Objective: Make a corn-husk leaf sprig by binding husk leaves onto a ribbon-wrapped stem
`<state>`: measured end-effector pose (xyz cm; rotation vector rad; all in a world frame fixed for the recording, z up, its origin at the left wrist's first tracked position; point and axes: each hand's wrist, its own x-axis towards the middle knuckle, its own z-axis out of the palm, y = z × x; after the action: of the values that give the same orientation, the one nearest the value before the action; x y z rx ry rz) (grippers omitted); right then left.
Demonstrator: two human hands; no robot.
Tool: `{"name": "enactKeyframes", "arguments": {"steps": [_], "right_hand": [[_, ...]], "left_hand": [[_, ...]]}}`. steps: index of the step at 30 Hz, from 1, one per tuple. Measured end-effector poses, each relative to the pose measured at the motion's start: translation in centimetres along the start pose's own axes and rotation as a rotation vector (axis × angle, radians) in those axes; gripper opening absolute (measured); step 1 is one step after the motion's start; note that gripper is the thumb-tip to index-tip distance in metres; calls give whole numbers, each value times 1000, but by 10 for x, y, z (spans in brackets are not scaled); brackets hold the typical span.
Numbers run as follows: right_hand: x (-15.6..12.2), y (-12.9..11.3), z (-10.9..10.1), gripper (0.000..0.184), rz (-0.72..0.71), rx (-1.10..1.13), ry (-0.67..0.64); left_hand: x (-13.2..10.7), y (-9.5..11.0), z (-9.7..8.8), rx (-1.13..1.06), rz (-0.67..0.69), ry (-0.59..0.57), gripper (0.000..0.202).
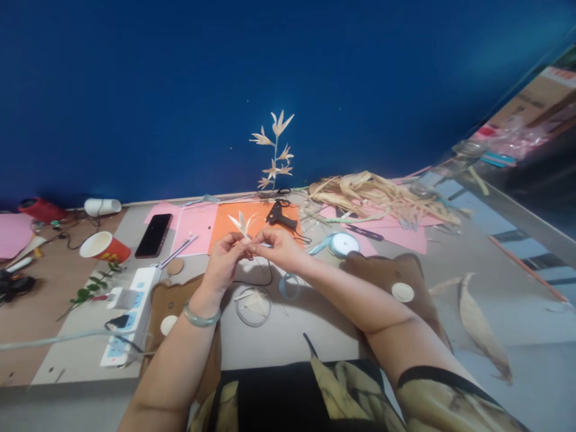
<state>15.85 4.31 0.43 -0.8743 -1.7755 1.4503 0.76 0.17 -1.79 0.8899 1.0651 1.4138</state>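
Note:
My left hand (225, 258) and my right hand (278, 246) meet over the table, both pinched on a small pale husk flower (243, 223) whose petals stick up between the fingertips. A jade bangle (200, 317) sits on my left wrist. Just behind the hands lies a black glue gun (281, 216) on an orange sheet (225, 225). Below the hands rests a clear tape ring (252, 306). A tall stem of finished husk flowers (275, 150) stands against the blue wall.
A heap of dried husks (378, 195) lies on pink paper at the back right. A ribbon spool (344, 244), a phone (153, 235), a red paper cup (104, 247), a white power strip (130, 312) and a loose husk (481, 327) surround me.

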Motion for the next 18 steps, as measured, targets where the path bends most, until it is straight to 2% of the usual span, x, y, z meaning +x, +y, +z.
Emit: {"name": "enactKeyframes", "arguments": {"steps": [2, 4, 8, 12, 18], "right_hand": [[1, 1, -2, 22, 6, 56, -4], [2, 2, -2, 23, 6, 99, -10], [3, 4, -1, 27, 8, 88, 17], [3, 4, 1, 31, -8, 19, 69], [5, 1, -9, 37, 59, -26, -100]], "left_hand": [[0, 1, -1, -38, -39, -78, 26], [0, 2, -2, -37, -18, -114, 23], [0, 3, -3, 14, 105, -73, 16], [1, 5, -4, 98, 170, -45, 16], [0, 8, -5, 153, 129, -33, 20]]}}
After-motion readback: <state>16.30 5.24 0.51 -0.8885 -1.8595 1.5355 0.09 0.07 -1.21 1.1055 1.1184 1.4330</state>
